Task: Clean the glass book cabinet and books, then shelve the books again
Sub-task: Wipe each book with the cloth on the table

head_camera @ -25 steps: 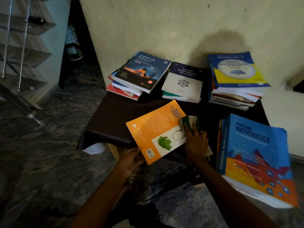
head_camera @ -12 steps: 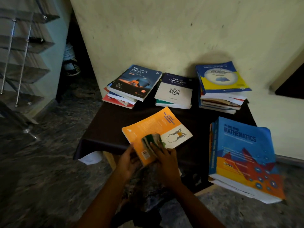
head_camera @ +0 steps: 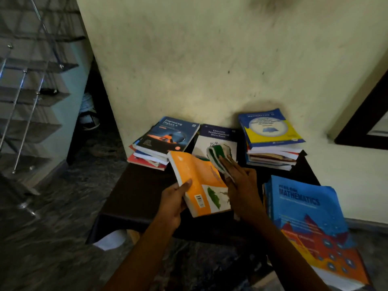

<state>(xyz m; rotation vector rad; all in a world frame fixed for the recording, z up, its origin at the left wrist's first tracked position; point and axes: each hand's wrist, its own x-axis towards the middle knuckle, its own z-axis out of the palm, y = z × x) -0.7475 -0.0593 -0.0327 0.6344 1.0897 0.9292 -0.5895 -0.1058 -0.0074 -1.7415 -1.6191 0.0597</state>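
Wall point(head_camera: 210, 59): pale yellow, scuffed, takes up the upper half of the view; the table stands against it.
Floor point(head_camera: 42, 238): dark mottled stone, left and bottom.
Steps point(head_camera: 31, 101): far left, with thin metal rods.
Table point(head_camera: 142, 190): dark top, centre; books lie along its back and right side.
MATHEMATICS book point(head_camera: 310, 217): big blue and orange cover, tops a pile at the table's right front, overhanging the edge.
Yellow-and-blue stack point(head_camera: 270, 131): back right, against the wall, several books deep.
Engineering Physics stack point(head_camera: 168, 137): back left, dark blue cover on top, pile skewed.
Orange book point(head_camera: 199, 181): task item. Over the table's front centre, between the two hands, tilted with its far end raised toward the back stacks; barcode side faces the camera.
Discrete Mathematical Structure book point(head_camera: 216, 135): back centre between the two stacks, partly hidden by the cloth.
Right hand point(head_camera: 241, 185): at the orange book's right edge; fingers straight and pressed together, laid flat on the cloth. Thumb hidden.
Left hand point(head_camera: 172, 202): grips the orange book's left edge, thumb on the cover, fingers curled beneath.
Cloth point(head_camera: 218, 156): green and white, folded, under the right fingertips at the book's upper right corner.
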